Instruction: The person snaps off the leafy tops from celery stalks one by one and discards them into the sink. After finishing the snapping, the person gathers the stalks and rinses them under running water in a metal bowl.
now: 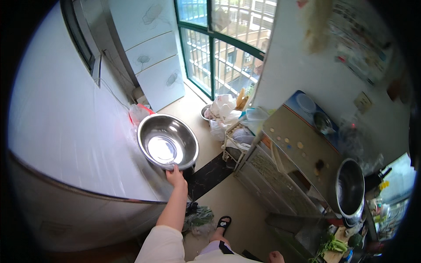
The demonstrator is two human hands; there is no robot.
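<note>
My left hand [176, 177] grips the near rim of a wide, shiny stainless steel basin [187, 138], held out in front of me at arm's length. The basin is tilted so that its inside faces me, and nothing shows in it but bright reflections. Only part of my right hand [276, 257] is visible, low at the bottom edge of the view. Its fingers look curled, but whether they hold anything is hidden. No object is seen touching it.
To the right, a cabinet [292, 131] carries a pressure-cooker-like pot [352, 187]. Leafy green vegetables [337, 245] lie on a cutting board at lower right. A rack [235, 141] with plastic bags stands ahead, near the barred window [227, 49]. Bagged greens [199, 217] sit on the floor.
</note>
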